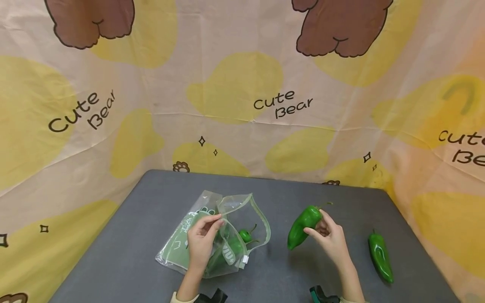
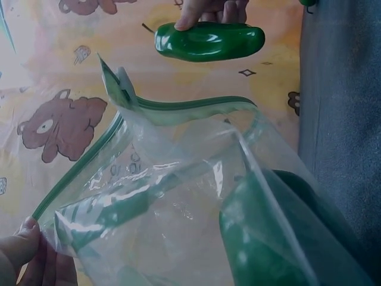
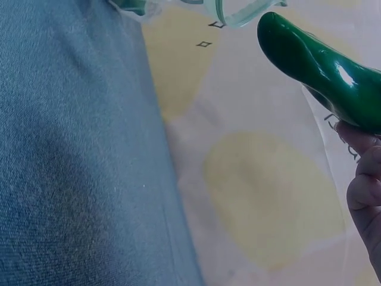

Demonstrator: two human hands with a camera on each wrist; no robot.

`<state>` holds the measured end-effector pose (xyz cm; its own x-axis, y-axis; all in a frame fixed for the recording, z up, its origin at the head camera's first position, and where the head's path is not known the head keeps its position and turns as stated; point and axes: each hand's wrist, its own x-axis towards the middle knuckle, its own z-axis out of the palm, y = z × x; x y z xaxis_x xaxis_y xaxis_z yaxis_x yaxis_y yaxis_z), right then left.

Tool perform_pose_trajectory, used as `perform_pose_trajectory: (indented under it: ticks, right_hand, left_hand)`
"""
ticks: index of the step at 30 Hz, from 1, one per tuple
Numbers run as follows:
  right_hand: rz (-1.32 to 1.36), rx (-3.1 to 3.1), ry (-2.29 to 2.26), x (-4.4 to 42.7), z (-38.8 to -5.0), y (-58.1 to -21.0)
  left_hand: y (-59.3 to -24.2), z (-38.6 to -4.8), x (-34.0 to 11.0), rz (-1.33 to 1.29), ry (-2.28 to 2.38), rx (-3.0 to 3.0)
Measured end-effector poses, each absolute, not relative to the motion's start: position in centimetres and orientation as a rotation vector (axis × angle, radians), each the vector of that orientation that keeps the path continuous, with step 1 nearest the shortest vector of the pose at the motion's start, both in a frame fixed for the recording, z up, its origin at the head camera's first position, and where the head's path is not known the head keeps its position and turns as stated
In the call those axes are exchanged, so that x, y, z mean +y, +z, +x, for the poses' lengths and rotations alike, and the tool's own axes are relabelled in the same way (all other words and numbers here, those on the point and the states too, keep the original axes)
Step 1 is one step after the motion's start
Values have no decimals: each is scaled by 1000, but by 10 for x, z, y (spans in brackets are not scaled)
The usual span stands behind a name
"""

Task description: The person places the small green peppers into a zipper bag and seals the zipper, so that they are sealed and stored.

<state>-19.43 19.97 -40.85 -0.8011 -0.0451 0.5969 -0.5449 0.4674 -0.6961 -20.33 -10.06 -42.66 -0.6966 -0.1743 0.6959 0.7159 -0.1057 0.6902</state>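
Note:
My left hand [image 1: 201,240] pinches the rim of a clear zip bag [image 1: 261,210] with green edging and a white slider. The bag's mouth gapes toward the right. Inside it lie green peppers, one pepper [image 1: 245,235] showing its stem through the opening; the plastic blurs the rest. Above the table, right of the bag, my right hand [image 1: 329,235] holds a glossy green pepper [image 1: 304,225] between thumb and fingers, its tip slanting down to the left. In the left wrist view this held pepper [image 2: 208,42] appears apart from the bag's green zip edge [image 2: 196,104].
Another long green pepper [image 1: 380,257] lies on the grey table [image 1: 125,240] near its right side. A patterned cloth [image 1: 227,92] with bears and yellow patches hangs behind the table and along its sides.

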Motion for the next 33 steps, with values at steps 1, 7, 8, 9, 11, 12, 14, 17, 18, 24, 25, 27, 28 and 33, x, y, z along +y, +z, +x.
perform_pose_trajectory:
  ticks: [1,7,8,9,11,12,14,17,18,24,25,27,28,33]
  right_hand:
    - [498,-2207,1313,199,-194,-408]
    - [541,-2197,1350,194,-193,-408]
    - [546,-2200,1353,194,-193,-408]
    - [549,-2203,1356,193,-193,-408]
    - [554,-2204,1357,191,-192,-407]
    - [556,-2203,1358,190,-192,-407]
    - [563,-2202,1356,188,-191,-407]
    - [582,-2208,1342,185,-191,-405]
    - [590,-2214,1332,184,-191,-404]
    - [622,-2232,1281,178,-190,-402]
    - [623,-2228,1282,177,-189,-403]
    - [625,-2216,1300,177,-189,-404]
    - [623,-2210,1311,177,-189,-404]
    - [627,-2193,1383,176,-189,-408]
  left_hand:
    - [-427,-203,-101,-609,-1866,-1552]
    - [-429,-204,-101,-617,-1866,-1547]
    - [-429,-204,-101,-620,-1865,-1545]
    - [-429,-204,-102,-619,-1863,-1549]
    - [-429,-203,-102,-618,-1863,-1555]
    - [-430,-203,-102,-616,-1863,-1557]
    - [-430,-202,-102,-609,-1862,-1565]
    - [-430,-202,-102,-599,-1864,-1567]
    - [-430,-201,-102,-593,-1863,-1570]
    - [-428,-201,-102,-576,-1866,-1581]
    - [-428,-201,-102,-576,-1869,-1580]
    - [-428,-201,-102,-571,-1870,-1586]
    - [-428,-201,-101,-570,-1870,-1591]
    - [-427,-201,-100,-571,-1876,-1589]
